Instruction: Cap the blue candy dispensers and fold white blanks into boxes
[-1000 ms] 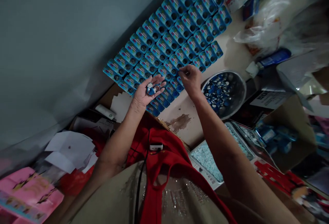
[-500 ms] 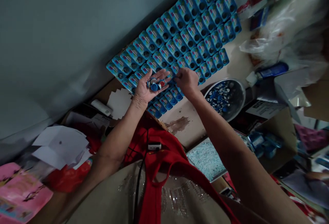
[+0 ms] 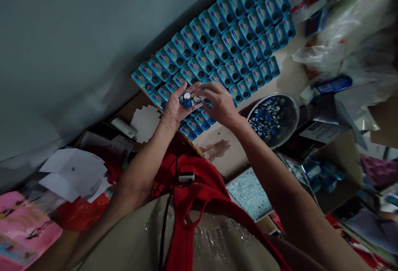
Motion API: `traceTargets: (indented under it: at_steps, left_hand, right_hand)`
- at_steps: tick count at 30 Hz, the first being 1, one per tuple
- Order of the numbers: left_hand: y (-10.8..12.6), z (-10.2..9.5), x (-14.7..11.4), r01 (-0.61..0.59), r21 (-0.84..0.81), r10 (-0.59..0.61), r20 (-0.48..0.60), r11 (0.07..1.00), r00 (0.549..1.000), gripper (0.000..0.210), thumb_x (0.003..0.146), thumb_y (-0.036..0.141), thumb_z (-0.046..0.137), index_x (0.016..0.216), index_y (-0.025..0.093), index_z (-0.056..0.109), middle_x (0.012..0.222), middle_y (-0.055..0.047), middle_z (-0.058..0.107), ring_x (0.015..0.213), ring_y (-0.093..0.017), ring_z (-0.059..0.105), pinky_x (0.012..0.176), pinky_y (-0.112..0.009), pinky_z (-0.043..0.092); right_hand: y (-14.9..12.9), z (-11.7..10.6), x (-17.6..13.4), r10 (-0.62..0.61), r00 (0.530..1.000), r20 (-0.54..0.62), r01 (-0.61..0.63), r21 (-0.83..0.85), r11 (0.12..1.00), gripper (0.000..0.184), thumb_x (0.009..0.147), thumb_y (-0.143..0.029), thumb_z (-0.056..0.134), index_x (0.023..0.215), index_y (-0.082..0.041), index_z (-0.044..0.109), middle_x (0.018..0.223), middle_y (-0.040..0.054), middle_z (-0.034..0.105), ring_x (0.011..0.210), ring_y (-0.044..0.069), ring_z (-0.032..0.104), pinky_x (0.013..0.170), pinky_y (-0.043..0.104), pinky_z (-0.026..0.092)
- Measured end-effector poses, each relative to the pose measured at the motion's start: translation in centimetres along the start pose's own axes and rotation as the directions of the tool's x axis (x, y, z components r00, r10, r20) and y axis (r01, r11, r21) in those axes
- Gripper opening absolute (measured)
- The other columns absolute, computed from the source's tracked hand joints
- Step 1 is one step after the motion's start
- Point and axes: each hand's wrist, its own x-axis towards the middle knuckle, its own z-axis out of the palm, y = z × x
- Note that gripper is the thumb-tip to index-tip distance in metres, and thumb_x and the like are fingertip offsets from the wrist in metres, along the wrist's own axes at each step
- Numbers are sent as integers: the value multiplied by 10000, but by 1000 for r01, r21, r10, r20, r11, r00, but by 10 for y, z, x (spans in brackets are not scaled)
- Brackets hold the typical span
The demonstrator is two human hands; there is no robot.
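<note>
My left hand is palm up, cradling several small round caps, blue and silver-white, on its cupped palm. My right hand reaches over from the right, its curved fingers apart and the fingertips at the edge of that palm beside a pale-faced cap. Whether they touch it I cannot tell. Under and beyond both hands lie rows of blue printed blister-like packs, each with a round spot at one end. Packs in the nearest rows show bright blue rounds; those farther off show dark ones. My hands hide some packs.
A metal bowl of blue and silver caps stands right of my right forearm. Nearer me is a tray of pale blue bits. An open carton holds blue items at right. Plastic bags and a blue can lie behind.
My right hand has moved left from the packs to the left palm, and its pinched fingers have spread. The red-faced cap no longer shows in the palm. The view has shifted slightly.
</note>
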Motion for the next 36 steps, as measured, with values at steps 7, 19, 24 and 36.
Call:
traceTargets:
  at_steps: [7, 19, 24, 36]
  left_hand:
    - [-15, -4, 3, 49, 46, -48, -23, 998, 999, 320, 1013, 395, 593, 1187, 193, 769, 956, -73, 822, 993, -256, 801, 1005, -445, 630]
    - [16, -12, -27, -142, 14, 142, -38, 990, 989, 393, 1037, 386, 533, 1350, 206, 689, 1238, -108, 791, 1270, -287, 708, 1088, -471, 571]
    - [10, -10, -23, -87, 62, 88, -4, 994, 996, 331, 1016, 347, 582, 1238, 162, 745, 1189, -123, 801, 1228, -291, 728, 1109, -483, 561]
    - [-16, -12, -12, -52, 138, 59, -46, 989, 997, 114, 893, 192, 753, 989, 146, 794, 1083, -102, 811, 1104, -237, 764, 1081, -413, 593]
  right_hand:
    - [-1, 2, -9, 66, 998, -17, -60, 246, 967, 226, 860, -237, 742, 1079, -255, 795, 1139, 53, 762, 1041, 230, 732, 962, 392, 594]
    - [27, 19, -19, 463, 866, -187, -428, 201, 881, 162, 750, -290, 737, 878, -227, 814, 773, 9, 723, 772, 216, 695, 835, 399, 580]
    - [8, 21, -15, 497, 865, -60, -378, 575, 726, 280, 822, -369, 701, 1018, -201, 809, 728, 1, 709, 681, 185, 677, 717, 358, 580]
    - [-3, 20, -30, 449, 844, -292, -348, 338, 874, 258, 951, -347, 614, 1072, -222, 805, 919, 60, 731, 819, 208, 668, 800, 373, 558]
